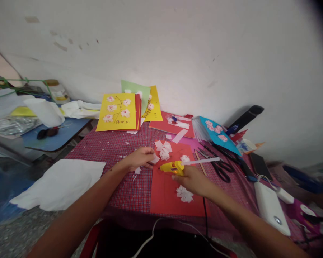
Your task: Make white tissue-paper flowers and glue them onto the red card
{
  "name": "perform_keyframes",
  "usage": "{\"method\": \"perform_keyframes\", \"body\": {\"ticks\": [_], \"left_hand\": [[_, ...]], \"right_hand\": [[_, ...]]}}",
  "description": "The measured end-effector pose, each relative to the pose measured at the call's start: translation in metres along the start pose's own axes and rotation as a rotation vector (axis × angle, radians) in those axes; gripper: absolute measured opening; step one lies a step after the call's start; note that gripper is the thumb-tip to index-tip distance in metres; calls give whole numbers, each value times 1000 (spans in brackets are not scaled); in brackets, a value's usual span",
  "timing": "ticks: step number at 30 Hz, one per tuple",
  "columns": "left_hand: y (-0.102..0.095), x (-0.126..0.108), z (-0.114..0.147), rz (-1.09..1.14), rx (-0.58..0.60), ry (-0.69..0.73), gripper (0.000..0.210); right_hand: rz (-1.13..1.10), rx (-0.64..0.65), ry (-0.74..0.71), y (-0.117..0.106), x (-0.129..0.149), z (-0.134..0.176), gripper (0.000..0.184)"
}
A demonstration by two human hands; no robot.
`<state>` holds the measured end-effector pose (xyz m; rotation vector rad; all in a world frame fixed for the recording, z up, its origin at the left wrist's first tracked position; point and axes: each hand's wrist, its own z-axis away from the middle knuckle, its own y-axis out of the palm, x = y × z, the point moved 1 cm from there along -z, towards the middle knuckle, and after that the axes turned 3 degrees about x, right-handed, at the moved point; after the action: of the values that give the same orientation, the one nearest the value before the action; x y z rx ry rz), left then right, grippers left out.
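My right hand (191, 176) grips a yellow glue gun (172, 167) whose nozzle points left; a long clear glue stick (201, 161) juts from its back. Just left of the nozzle, my left hand (143, 157) pinches a small white paper piece (155, 158) between its fingertips. Beneath both hands lies a red card (165, 193) bearing crumpled white paper flowers. One flower (185, 194) sits low on the card, another (164, 153) near its top, and a third (185, 158) is partly behind the gun. The gun's black cord (205, 211) hangs over the table's front edge.
Black scissors (221, 168) and a pencil (201, 162) lie right of the card. Finished yellow (118, 113) and blue (220, 133) flower cards stand at the back. A white power bank (271, 208) rests at right, white tissue paper (61, 184) at left. Paper scraps dot the checked cloth (107, 150).
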<state>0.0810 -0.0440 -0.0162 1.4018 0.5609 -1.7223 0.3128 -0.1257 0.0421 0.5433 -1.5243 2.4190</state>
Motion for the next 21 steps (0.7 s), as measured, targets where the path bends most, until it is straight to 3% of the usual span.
{"method": "perform_keyframes", "body": {"ticks": [14,21], "left_hand": [[1,-2,1,-7,-5,-4,22],[2,-3,3,7,-6,-5,24]], "right_hand": [[-63,-8,-92,-1,-1,1,25],[-37,-12,-58,-1,-3,0,25]]}}
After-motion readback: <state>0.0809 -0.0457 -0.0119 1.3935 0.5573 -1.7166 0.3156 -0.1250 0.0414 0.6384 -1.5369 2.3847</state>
